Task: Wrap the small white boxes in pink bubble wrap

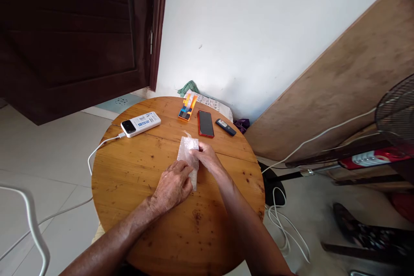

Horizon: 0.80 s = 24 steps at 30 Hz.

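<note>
A piece of clear bubble wrap [188, 148], folded into a narrow strip, lies near the middle of the round wooden table. My left hand [173, 183] is over its lower left part, fingers curled and pressed onto the wrap. At the upper right edge, my right hand [207, 155] pinches the wrap between thumb and fingers. A small loose strip sticks up from the wrap's far end. Whether anything is inside the wrap cannot be made out. Just beyond it lies a dark-screened phone [206, 123] with a red edge.
An orange and blue packet [188, 106] and a small dark remote-like device [225, 127] lie at the table's [129, 198] far side. A white power bank [141, 124] with a cable [103, 143] sits at the left. A fan [396, 108] stands on the right.
</note>
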Each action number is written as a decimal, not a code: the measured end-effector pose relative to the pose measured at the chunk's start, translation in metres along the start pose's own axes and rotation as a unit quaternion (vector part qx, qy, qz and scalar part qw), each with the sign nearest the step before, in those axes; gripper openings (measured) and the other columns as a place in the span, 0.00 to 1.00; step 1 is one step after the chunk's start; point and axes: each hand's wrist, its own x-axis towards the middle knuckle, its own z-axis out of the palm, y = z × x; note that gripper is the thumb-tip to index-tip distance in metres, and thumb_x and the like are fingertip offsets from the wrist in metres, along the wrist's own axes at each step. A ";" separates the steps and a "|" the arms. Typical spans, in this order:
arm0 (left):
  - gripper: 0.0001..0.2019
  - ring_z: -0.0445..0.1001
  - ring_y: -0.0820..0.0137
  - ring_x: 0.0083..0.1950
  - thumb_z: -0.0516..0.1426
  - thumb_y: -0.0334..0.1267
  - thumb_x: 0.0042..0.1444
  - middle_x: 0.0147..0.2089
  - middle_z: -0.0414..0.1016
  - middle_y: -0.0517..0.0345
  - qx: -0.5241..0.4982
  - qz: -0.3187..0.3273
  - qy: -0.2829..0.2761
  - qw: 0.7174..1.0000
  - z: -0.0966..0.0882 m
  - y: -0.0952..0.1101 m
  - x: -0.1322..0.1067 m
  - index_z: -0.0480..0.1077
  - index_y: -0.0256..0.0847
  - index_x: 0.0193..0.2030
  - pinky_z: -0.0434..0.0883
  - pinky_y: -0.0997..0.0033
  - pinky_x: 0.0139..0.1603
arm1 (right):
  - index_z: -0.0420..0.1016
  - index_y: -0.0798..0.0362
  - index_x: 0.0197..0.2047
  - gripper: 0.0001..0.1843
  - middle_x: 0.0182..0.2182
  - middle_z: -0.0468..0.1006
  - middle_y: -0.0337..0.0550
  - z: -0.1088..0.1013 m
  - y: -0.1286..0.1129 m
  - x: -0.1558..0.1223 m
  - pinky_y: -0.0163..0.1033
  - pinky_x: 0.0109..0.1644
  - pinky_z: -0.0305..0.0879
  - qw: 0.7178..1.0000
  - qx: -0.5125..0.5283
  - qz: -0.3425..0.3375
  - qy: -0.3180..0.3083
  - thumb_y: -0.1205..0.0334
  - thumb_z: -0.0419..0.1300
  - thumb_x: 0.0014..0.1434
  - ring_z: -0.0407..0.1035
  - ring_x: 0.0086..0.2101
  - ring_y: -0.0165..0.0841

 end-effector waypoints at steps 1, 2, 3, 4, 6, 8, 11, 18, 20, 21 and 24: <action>0.16 0.75 0.62 0.51 0.54 0.26 0.54 0.50 0.76 0.51 0.000 -0.008 0.002 1.000 0.000 0.000 0.000 0.74 0.43 0.48 0.76 0.62 0.52 | 0.72 0.53 0.32 0.13 0.26 0.72 0.36 0.000 -0.003 -0.005 0.35 0.32 0.60 1.000 0.006 -0.008 0.011 0.54 0.61 0.46 0.64 0.28 0.31; 0.16 0.75 0.62 0.51 0.54 0.27 0.54 0.50 0.75 0.51 -0.001 -0.016 0.005 1.000 0.001 -0.001 0.000 0.74 0.43 0.48 0.75 0.62 0.53 | 0.72 0.53 0.33 0.13 0.26 0.72 0.35 0.001 -0.007 -0.010 0.35 0.32 0.60 1.000 0.015 -0.013 0.020 0.54 0.61 0.46 0.64 0.28 0.31; 0.16 0.75 0.62 0.51 0.55 0.27 0.54 0.51 0.75 0.51 -0.001 -0.023 0.007 1.000 0.001 -0.001 0.000 0.75 0.44 0.48 0.75 0.63 0.53 | 0.72 0.53 0.33 0.13 0.26 0.71 0.35 0.000 -0.011 -0.017 0.35 0.32 0.60 0.999 0.024 -0.021 0.027 0.54 0.61 0.47 0.63 0.28 0.31; 0.16 0.75 0.62 0.51 0.55 0.27 0.55 0.51 0.75 0.51 -0.001 -0.030 0.008 1.000 0.002 -0.001 0.000 0.75 0.44 0.48 0.75 0.63 0.53 | 0.72 0.53 0.33 0.13 0.26 0.71 0.35 0.000 -0.015 -0.024 0.34 0.32 0.60 0.999 0.029 -0.030 0.028 0.53 0.62 0.47 0.63 0.28 0.30; 0.15 0.75 0.62 0.52 0.56 0.28 0.55 0.52 0.74 0.51 -0.001 -0.044 0.012 0.999 0.002 0.000 -0.002 0.75 0.44 0.48 0.75 0.62 0.53 | 0.71 0.52 0.33 0.11 0.25 0.69 0.34 0.000 -0.024 -0.040 0.34 0.32 0.59 0.998 0.026 -0.047 0.017 0.54 0.61 0.49 0.62 0.27 0.29; 0.13 0.75 0.61 0.51 0.56 0.30 0.56 0.52 0.73 0.50 0.002 -0.067 0.024 0.997 0.001 0.001 -0.004 0.74 0.43 0.47 0.75 0.62 0.52 | 0.70 0.52 0.33 0.09 0.26 0.69 0.34 0.000 -0.032 -0.055 0.33 0.32 0.58 0.998 0.005 -0.067 0.004 0.56 0.60 0.51 0.62 0.27 0.29; 0.12 0.75 0.61 0.50 0.57 0.33 0.56 0.50 0.72 0.50 0.007 -0.121 0.052 0.991 0.001 0.003 -0.007 0.71 0.42 0.47 0.75 0.61 0.50 | 0.71 0.52 0.32 0.05 0.27 0.71 0.35 0.002 -0.036 -0.073 0.33 0.33 0.58 0.994 -0.039 -0.104 0.007 0.60 0.58 0.53 0.63 0.28 0.29; 0.30 0.69 0.53 0.61 0.63 0.30 0.49 0.61 0.65 0.41 -0.058 -0.109 0.127 0.984 0.006 -0.009 -0.008 0.63 0.39 0.60 0.72 0.50 0.58 | 0.72 0.49 0.36 0.09 0.41 0.81 0.41 0.016 -0.020 -0.106 0.39 0.46 0.67 0.976 -0.114 -0.177 0.049 0.69 0.53 0.56 0.73 0.41 0.36; 0.26 0.68 0.52 0.63 0.61 0.27 0.49 0.65 0.62 0.39 -0.083 -0.081 0.093 0.989 0.006 -0.013 -0.006 0.67 0.39 0.56 0.71 0.49 0.59 | 0.73 0.48 0.37 0.11 0.45 0.81 0.44 0.020 -0.014 -0.114 0.42 0.51 0.67 0.963 -0.151 -0.214 0.070 0.70 0.53 0.57 0.74 0.46 0.38; 0.22 0.69 0.53 0.63 0.60 0.27 0.49 0.66 0.62 0.39 -0.095 -0.072 0.074 0.990 0.005 -0.015 -0.006 0.69 0.39 0.53 0.71 0.49 0.59 | 0.73 0.48 0.38 0.11 0.46 0.81 0.45 0.022 -0.010 -0.118 0.44 0.52 0.67 0.954 -0.173 -0.232 0.080 0.71 0.53 0.57 0.73 0.47 0.39; 0.13 0.71 0.55 0.62 0.60 0.29 0.51 0.63 0.68 0.42 -0.120 -0.047 0.046 0.991 0.001 -0.020 -0.005 0.72 0.39 0.45 0.71 0.50 0.59 | 0.74 0.48 0.40 0.13 0.47 0.81 0.47 0.026 -0.001 -0.124 0.46 0.53 0.67 0.926 -0.227 -0.282 0.103 0.72 0.54 0.57 0.73 0.49 0.41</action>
